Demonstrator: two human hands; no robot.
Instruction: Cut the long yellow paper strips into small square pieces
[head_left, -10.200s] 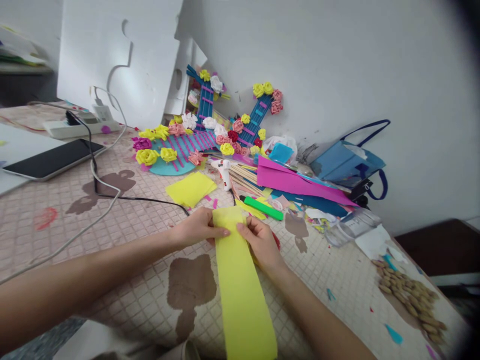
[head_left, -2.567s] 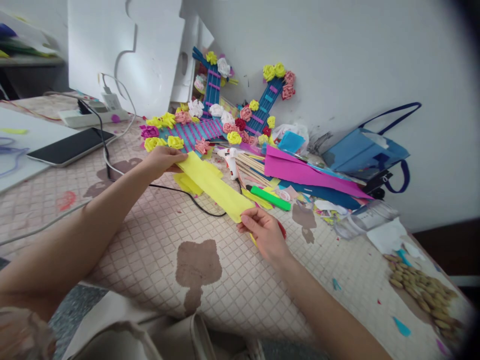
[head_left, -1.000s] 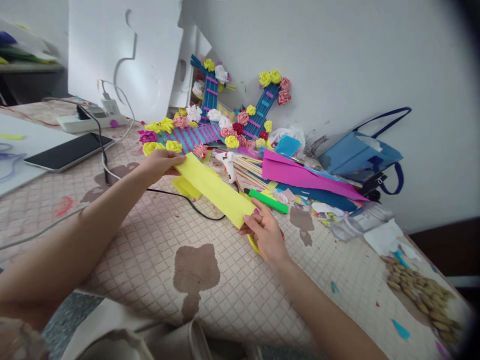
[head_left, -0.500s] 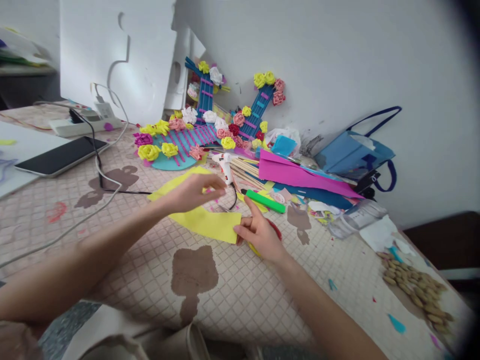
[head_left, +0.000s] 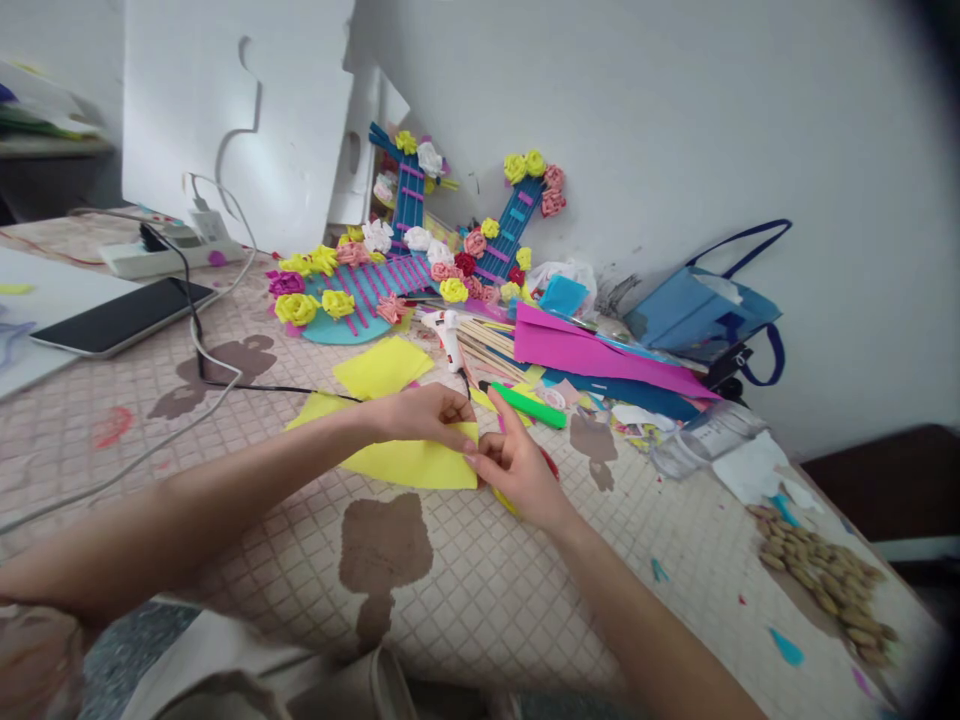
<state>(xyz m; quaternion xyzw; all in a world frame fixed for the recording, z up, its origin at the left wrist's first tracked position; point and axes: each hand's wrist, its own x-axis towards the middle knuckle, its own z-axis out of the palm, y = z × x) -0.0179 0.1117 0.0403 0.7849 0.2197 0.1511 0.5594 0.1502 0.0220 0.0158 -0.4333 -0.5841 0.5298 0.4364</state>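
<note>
A long piece of yellow paper [head_left: 409, 464] lies across the cloth in front of me. My left hand [head_left: 429, 415] pinches its upper right edge, fingers curled. At the paper's right end my right hand [head_left: 517, 462] grips the edge between thumb and fingers, index finger pointing up; the two thumbs meet. Scissors with red and yellow handles [head_left: 507, 500] lie partly hidden under my right hand. Another yellow sheet [head_left: 382, 367] is behind my left hand. A green marker [head_left: 531, 405] and a white glue gun [head_left: 448, 337] lie just beyond.
Decorated pieces with paper roses [head_left: 360, 285] stand at the back. A phone [head_left: 124, 315], power strip [head_left: 169, 252] and cables are left. Magenta paper [head_left: 600, 352], a blue bag [head_left: 705, 308] and nuts [head_left: 821, 575] are right.
My left hand has moved right and down from above the paper to its right end and closed on it. The yellow sheet behind is now uncovered. My right hand has barely moved.
</note>
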